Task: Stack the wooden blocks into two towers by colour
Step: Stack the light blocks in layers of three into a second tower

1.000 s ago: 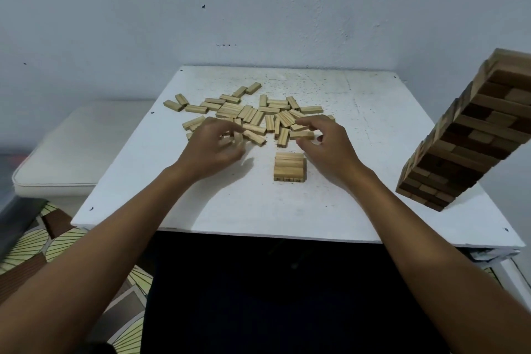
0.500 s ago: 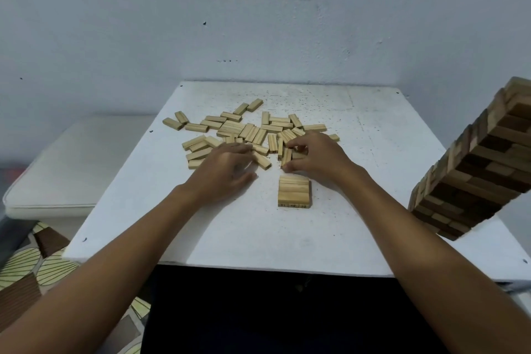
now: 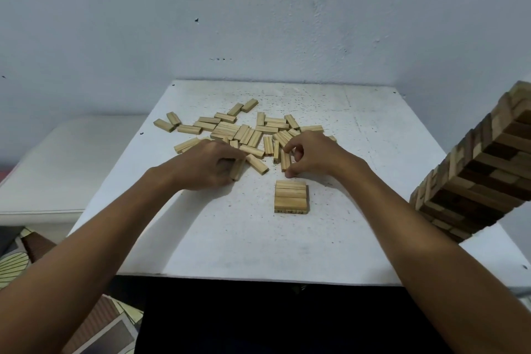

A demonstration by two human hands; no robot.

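Several light wooden blocks [image 3: 244,131] lie scattered across the middle of the white table [image 3: 373,129]. In front of them stands a low started stack of light blocks [image 3: 290,196]. My left hand [image 3: 207,165] grips one light block [image 3: 237,170] at the pile's near left edge. My right hand [image 3: 311,156] pinches another light block [image 3: 285,160] just behind the stack, thumb on the table side. A tall tower of darker and mixed brown blocks [image 3: 485,169] rises at the table's right edge.
A white cushioned seat [image 3: 57,169] sits left of the table. A patterned cloth [image 3: 17,261] lies on the floor at lower left. The wall stands close behind the table's far edge.
The camera tipped down a little. My left hand closed on a block at the pile's near edge, and my right hand drew a block back toward the small stack.
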